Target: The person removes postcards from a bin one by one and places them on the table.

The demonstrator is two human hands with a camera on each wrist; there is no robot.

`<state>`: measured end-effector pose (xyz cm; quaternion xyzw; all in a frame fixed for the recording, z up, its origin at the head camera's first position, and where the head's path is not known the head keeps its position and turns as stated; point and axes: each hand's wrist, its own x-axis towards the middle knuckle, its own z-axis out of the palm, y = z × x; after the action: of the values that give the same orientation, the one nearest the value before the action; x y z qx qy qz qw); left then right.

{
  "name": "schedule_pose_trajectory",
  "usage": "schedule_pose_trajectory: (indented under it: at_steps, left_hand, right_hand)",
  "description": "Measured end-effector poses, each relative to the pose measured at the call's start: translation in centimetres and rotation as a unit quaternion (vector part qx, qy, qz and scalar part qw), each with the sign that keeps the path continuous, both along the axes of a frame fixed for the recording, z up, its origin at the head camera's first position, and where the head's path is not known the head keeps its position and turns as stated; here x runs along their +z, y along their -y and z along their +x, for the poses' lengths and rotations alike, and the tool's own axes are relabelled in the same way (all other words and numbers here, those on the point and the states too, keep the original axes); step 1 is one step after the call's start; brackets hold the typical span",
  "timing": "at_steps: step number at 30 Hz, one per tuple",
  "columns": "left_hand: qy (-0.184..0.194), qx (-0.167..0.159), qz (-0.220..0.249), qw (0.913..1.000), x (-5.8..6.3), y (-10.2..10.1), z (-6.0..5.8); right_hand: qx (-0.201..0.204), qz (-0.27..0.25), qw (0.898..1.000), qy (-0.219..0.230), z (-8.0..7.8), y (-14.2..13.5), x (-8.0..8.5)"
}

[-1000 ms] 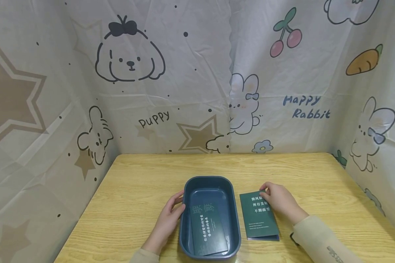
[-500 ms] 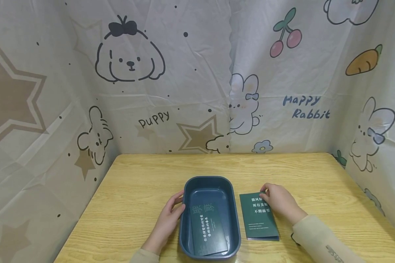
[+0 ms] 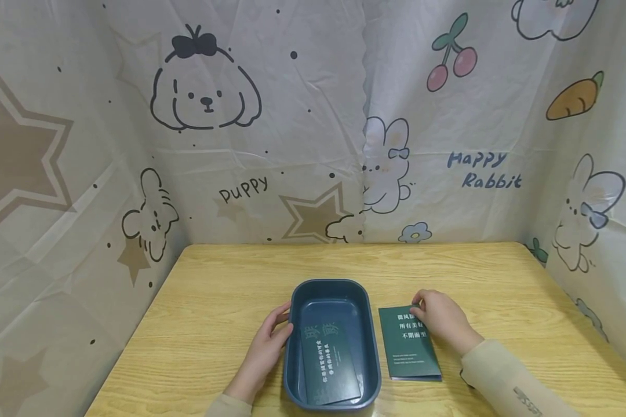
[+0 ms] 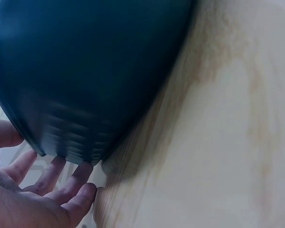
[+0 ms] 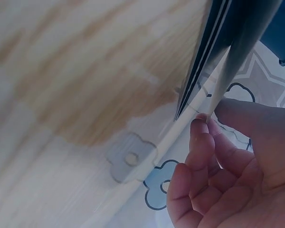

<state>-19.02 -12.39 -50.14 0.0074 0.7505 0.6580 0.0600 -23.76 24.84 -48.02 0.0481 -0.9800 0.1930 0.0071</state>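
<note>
A dark blue rectangular tray (image 3: 367,324) stands on the table, with a green card (image 3: 339,376) printed in white characters lying slantwise in its near part. My left hand (image 3: 265,341) rests against the tray's left side, thumb at the rim; the left wrist view shows the outspread fingers (image 4: 78,176) with their tips along the outer wall. Right of the tray lies a small stack of green cards (image 3: 409,347). My right hand (image 3: 445,318) pinches the top green card (image 5: 232,66) between thumb and fingertips at its far right corner. That corner is raised from the cards (image 5: 192,80) underneath.
The wood-grain table (image 3: 229,278) meets a pale printed curtain (image 3: 313,116) at the back and both sides. Black dark trim shows under the right sleeve (image 3: 506,376), near the stack's right edge.
</note>
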Motion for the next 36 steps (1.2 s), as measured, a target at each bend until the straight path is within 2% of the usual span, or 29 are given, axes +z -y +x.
schedule_pose_trajectory:
  at_steps: [20, 36]
  left_hand:
    - [-0.001, 0.001, -0.006, 1.0000, 0.17, -0.07, 0.12]
    - [-0.001, 0.007, -0.011, 0.9999, 0.05, -0.08, 0.04]
  right_hand:
    - [-0.013, 0.016, 1.000, 0.008, -0.10, 0.12, -0.01]
    - [-0.008, 0.028, 0.999, 0.015, -0.04, 0.14, -0.04]
